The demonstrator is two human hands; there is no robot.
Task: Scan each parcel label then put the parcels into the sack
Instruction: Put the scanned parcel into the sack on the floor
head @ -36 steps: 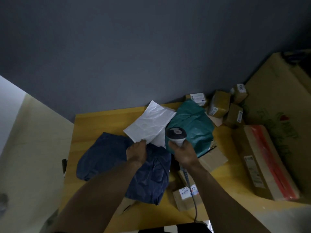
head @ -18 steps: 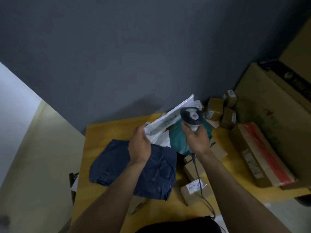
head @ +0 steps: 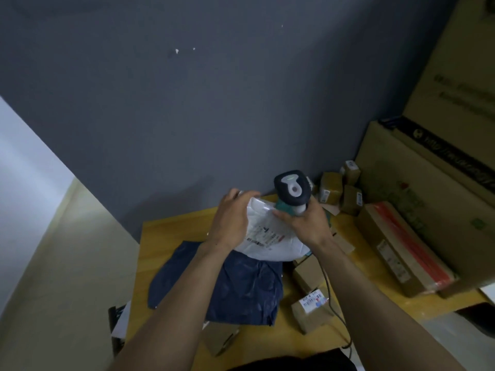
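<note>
While both hands hold the white parcel (head: 267, 246) above the surface (head: 171, 231), label (head: 263, 236) up
Fingers of the left hand (head: 230, 223) curl over its top edge; the right hand (head: 308, 223) grips the scanner (head: 293, 187), thumb pinching the parcel. Pull the label flat, then aim squarely.

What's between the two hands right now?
In the head view, the white parcel fills the gap between the left hand and the right hand, its label facing the camera; the right hand holds the scanner.
</note>
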